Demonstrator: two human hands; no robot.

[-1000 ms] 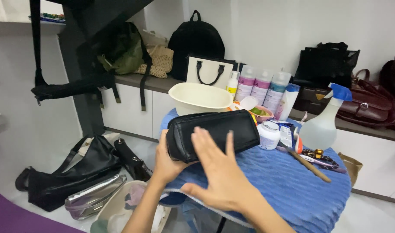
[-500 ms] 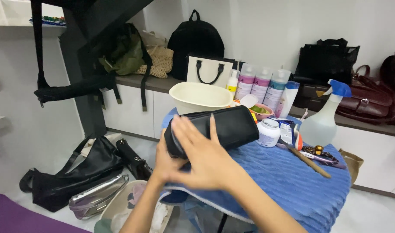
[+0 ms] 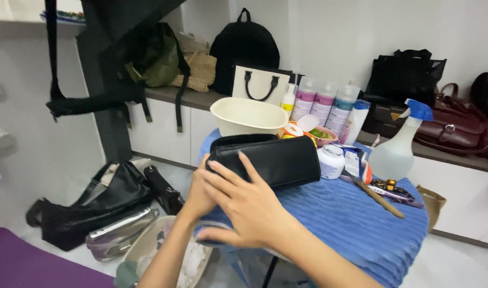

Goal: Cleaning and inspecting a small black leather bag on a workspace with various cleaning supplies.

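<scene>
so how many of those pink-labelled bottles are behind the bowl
3, upright in a row behind the cream bowl: left bottle, middle bottle, right bottle. More may be hidden behind them.

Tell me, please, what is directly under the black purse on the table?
The black purse rests on a blue ribbed cloth covering the table. The right hand lies over its near left end, the left hand behind it, hiding that corner's underside. The tabletop itself is covered.
</scene>
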